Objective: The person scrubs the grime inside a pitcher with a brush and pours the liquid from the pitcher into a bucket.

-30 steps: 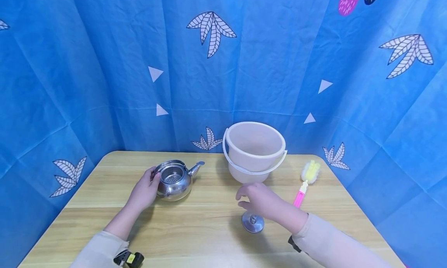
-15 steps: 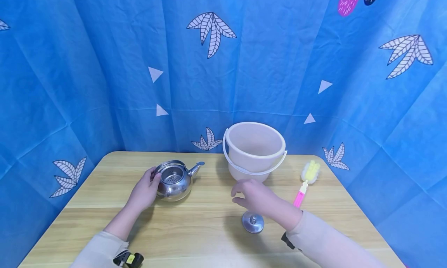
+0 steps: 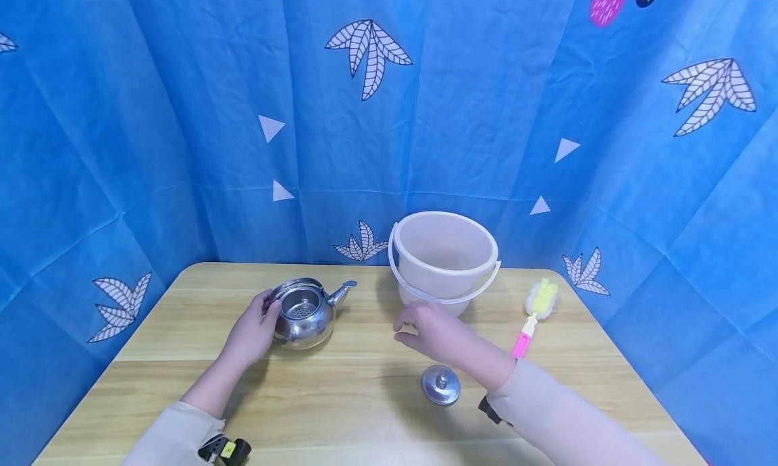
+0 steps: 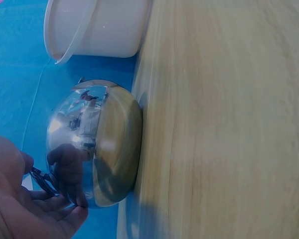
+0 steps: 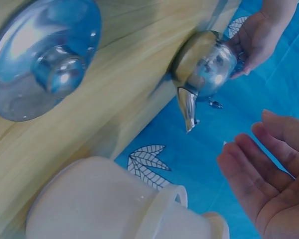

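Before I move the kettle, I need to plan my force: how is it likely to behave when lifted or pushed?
The kettle is probably stiff, since its body looks like metal. Its smooth, shiny, rounded side may prove slippery. The strainer in its uncovered mouth could perhaps shift if the kettle tips far.

- Left hand (image 4: 22,204), lower left: grips metal teapot (image 4: 109,142) at its side fitting (image 4: 44,180), fingertips against shell.
- Teapot shell mirrors hand and wood.
- White bucket (image 4: 107,30) near teapot, cropped at top.
- Wooden tabletop (image 4: 224,124) right, blue cloth (image 4: 12,94) left.
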The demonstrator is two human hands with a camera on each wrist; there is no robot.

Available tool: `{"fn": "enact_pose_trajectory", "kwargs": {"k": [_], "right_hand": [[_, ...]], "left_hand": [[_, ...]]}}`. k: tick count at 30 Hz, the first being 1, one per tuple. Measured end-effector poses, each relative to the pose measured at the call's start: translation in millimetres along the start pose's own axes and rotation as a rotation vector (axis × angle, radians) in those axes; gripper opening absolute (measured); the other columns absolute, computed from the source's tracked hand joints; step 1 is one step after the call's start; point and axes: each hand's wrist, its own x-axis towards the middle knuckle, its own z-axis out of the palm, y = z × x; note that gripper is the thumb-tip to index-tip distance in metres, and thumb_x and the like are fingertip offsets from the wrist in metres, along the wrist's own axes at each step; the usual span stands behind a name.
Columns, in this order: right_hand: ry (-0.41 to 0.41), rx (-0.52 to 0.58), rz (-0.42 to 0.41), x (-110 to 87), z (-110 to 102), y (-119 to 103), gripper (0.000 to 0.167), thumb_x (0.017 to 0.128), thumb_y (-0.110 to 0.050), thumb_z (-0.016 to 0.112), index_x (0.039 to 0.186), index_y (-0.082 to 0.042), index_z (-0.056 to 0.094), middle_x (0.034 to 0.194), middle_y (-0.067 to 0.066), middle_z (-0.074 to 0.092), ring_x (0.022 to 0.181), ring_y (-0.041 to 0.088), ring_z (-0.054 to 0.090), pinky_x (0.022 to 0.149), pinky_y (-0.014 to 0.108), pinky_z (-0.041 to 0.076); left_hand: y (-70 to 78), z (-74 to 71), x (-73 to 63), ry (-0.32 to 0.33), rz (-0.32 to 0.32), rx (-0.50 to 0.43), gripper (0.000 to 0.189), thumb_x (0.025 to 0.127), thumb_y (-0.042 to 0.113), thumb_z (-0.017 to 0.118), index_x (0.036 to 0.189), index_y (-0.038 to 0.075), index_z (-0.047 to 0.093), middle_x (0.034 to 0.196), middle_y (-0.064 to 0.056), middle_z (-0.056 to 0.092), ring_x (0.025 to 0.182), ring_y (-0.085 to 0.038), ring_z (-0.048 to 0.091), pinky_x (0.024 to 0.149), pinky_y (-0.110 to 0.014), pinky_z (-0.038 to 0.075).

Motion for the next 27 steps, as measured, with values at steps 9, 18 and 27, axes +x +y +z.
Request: {"fn": "enact_pose_trajectory", "kwargs": {"k": [9,18,27], "right_hand": [[0.024,-0.015,-0.022,11.8,1.0,-3.4,0.007,0.086,-0.012,0.079,0.093,-0.011,0.076,0.09,-0.002,0.074,0.088,0.017,0.07,0.081,0.027,0.057],[0.032,-0.025,-0.01,21.7,3.4,-5.5,0.007,0.088,-0.016,0.078,0.095,-0.014,0.077,0.092,-0.005,0.074,0.088,0.012,0.068,0.083,0.025,0.056],[0.044,0.036,-0.002,31.1,4.4,-12.6,0.005,0.089,-0.013,0.077,0.094,-0.013,0.076,0.09,-0.005,0.073,0.086,0.012,0.069,0.08,0.022,0.056]], "left_hand": [[-1.4,0.1,0.1,0.001,0.006,-0.008,0.064,0.11,0.034,0.03,0.152,-0.013,0.02,0.151,-0.037,0.032,0.14,-0.051,0.031,0.116,-0.06,0.025],[-1.0,0.1,-0.2,0.01,0.02,-0.009,0.064,0.11,0.034,0.031,0.151,-0.014,0.021,0.15,-0.038,0.032,0.14,-0.052,0.03,0.115,-0.062,0.025],[-0.8,-0.5,-0.2,0.01,0.022,-0.001,0.063,0.11,0.033,0.031,0.152,-0.014,0.021,0.151,-0.038,0.032,0.14,-0.052,0.03,0.116,-0.061,0.024]]}}
